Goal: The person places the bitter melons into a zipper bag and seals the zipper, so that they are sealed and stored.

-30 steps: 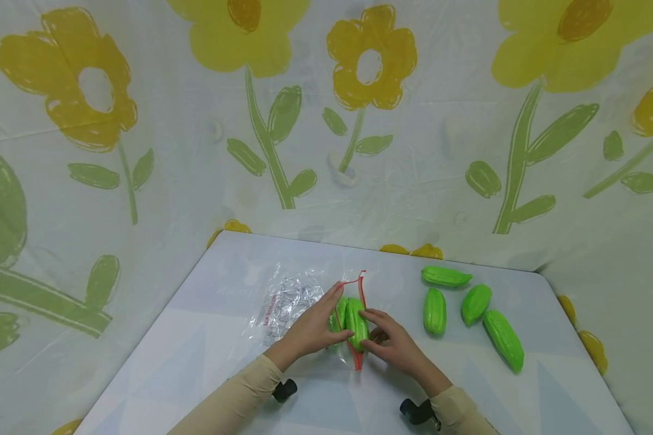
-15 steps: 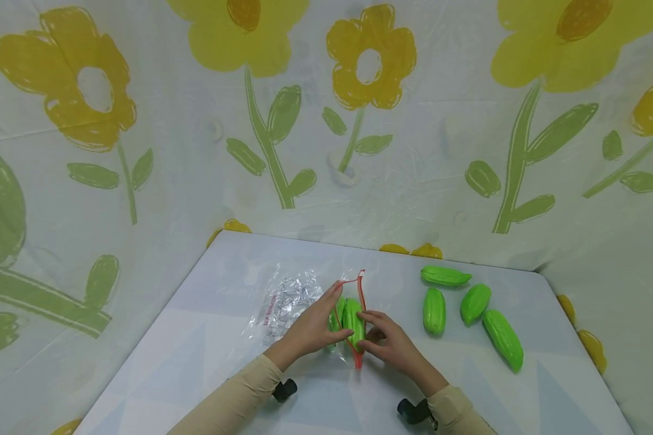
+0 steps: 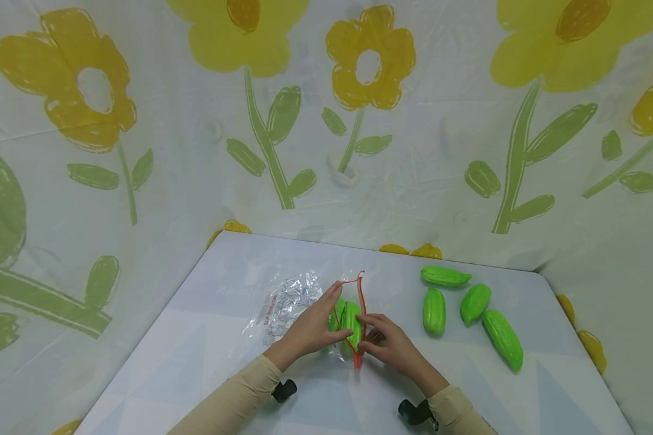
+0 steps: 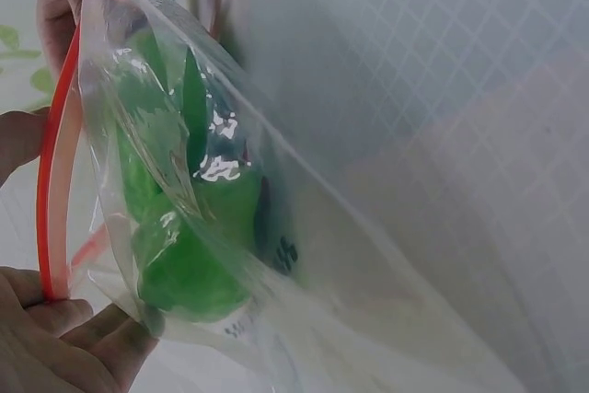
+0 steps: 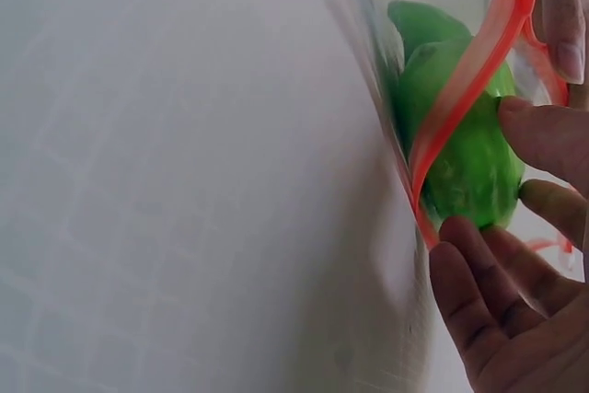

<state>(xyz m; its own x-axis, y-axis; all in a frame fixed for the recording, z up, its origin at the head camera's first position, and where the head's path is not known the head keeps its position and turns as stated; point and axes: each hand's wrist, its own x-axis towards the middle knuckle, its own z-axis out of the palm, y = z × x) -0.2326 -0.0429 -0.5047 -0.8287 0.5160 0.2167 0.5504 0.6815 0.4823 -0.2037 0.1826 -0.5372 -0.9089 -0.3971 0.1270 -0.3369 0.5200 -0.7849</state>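
Note:
A clear zip bag [image 3: 285,311] with a red zip edge lies on the table, its mouth facing right. My left hand [image 3: 310,326] holds the mouth apart, thumb on the near lip and fingers stretched along it. My right hand [image 3: 389,341] grips a glossy green ridged fruit [image 5: 460,135], fingers bent around its outer end. Most of this fruit is within the bag mouth, beside another green one [image 3: 334,314] deeper inside. Through the plastic in the left wrist view, the green shapes [image 4: 198,269] overlap.
Several more green ridged fruits [image 3: 434,311] lie loose on the white table [image 3: 392,399], right of my right hand. A flower-printed sheet [image 3: 424,205] hangs behind and at both sides of the table. Black wrist cameras [image 3: 413,412] sit under my forearms.
The green fruit in my right hand has slid left, farther into the bag, and my right hand has shifted slightly left with it. My left hand stays in place.

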